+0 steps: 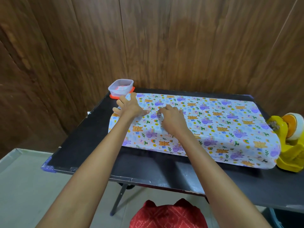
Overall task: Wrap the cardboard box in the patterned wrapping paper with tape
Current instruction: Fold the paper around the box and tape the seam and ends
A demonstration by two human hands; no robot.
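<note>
Table [141, 168]: black top, folding legs below, set against a wood-panelled wall [148, 38].
Wrapping paper [230, 129]: glossy white sheet printed with purple elephants, orange bears and rainbows, spread lengthwise over most of the table, folded over a long flat shape, with a seam running along the top.
Cardboard box: hidden beneath the paper; only its raised outline suggested, so exact edges not certain.
Left hand [130, 106]: flat on the far left end of the paper, fingers spread wide, palm down, gripping nothing.
Right hand [171, 119]: just right of the left hand, on the seam, fingers curled and fingertips pressed to the paper; possibly pinching a small bit of tape, too blurred to confirm.
Tape dispenser [289, 145]: yellow, upright at the right table edge, touching the right end of the paper, a roll of clear tape mounted on top.
Plastic container [120, 88]: clear tub resting on an orange lid at the far left corner, just beyond the left hand, scraps of something pale inside.
Clothing [167, 216]: red patterned fabric at the bottom edge, below the table.
</note>
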